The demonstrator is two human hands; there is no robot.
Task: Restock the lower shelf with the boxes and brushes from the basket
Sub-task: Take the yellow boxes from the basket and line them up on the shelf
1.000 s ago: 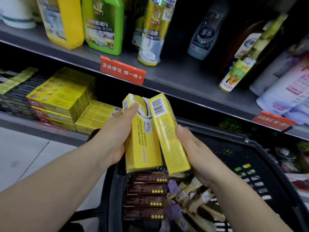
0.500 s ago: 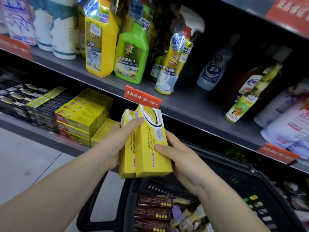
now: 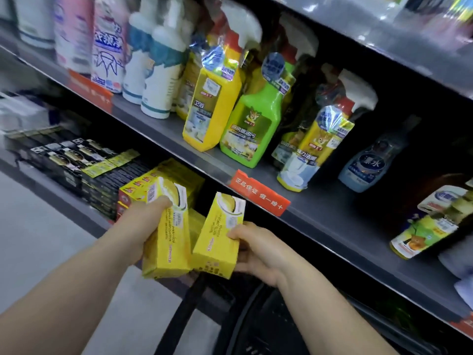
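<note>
Left hand (image 3: 139,226) grips left box (image 3: 170,242), right hand (image 3: 258,249) right box (image 3: 220,237); likely light, stiff card, dentable, so hold across faces; shelf stack (image 3: 139,187) at 11 o'clock.

most fingers of the left hand (image 3: 139,228) hidden behind the left yellow box (image 3: 169,234), those of the right hand (image 3: 258,249) behind the right yellow box (image 3: 218,237), small print on both unreadable, basket (image 3: 268,324) cut off by the bottom edge, its inside too dark to tell, white bottles (image 3: 153,73) and black boxes (image 3: 64,160) smeared by motion blur

Red shelf tag (image 3: 259,193) reads "正品保证 假一赔十".
</note>
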